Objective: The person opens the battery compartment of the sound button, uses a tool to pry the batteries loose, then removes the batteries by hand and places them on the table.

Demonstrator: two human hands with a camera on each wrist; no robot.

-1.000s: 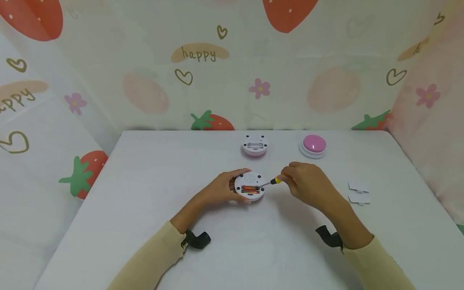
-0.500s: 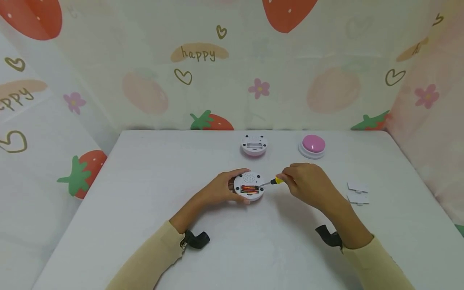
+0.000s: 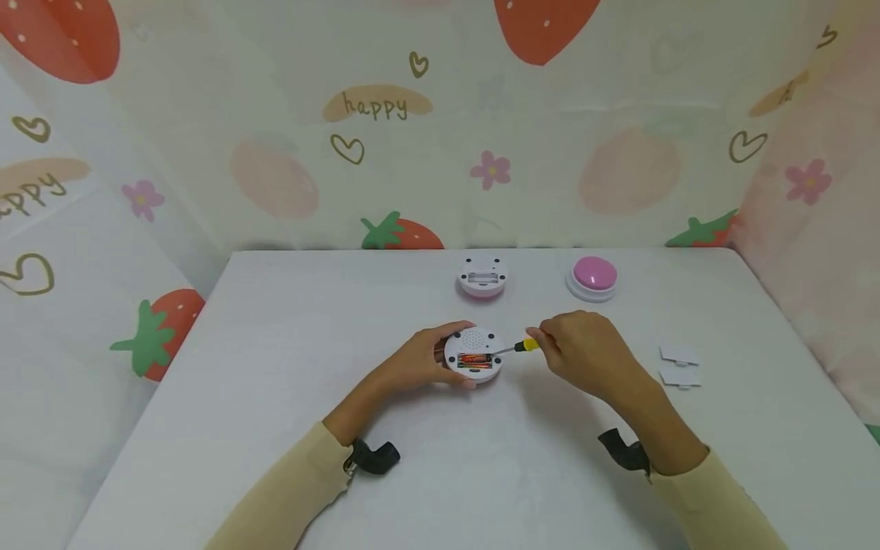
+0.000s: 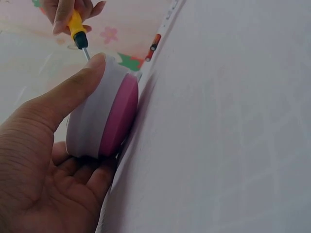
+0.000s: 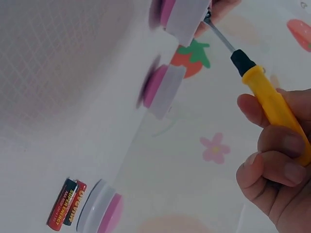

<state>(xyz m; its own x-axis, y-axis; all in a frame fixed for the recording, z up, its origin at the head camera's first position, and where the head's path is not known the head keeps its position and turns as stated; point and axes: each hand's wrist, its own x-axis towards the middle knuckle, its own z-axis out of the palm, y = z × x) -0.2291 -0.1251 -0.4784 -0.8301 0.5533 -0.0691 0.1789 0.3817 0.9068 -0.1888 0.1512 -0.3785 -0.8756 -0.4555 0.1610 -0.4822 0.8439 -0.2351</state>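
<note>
My left hand (image 3: 415,359) grips a round white and pink push button (image 3: 474,340), its underside facing up, thumb and fingers on opposite sides. Two red-orange batteries (image 3: 473,359) lie in its uncovered battery compartment. A yellow-handled screwdriver (image 3: 526,345) is held by my right hand (image 3: 587,353), with fingers curled round the handle (image 5: 274,104) in the right wrist view. Its metal shaft (image 3: 505,351) reaches the compartment's right end. In the left wrist view, the button's pink cap (image 4: 119,114) faces the tabletop.
A second button (image 3: 483,279) lies upside down at the back, its compartment holding no batteries. Right of it, another button (image 3: 594,276) stands pink side up. Two loose batteries (image 5: 68,204) lie near that one. Two white battery covers (image 3: 681,367) rest on the right.
My right hand has turned slightly and its fingers have shifted on the screwdriver handle. The left hand, the button and the batteries stay in place.
</note>
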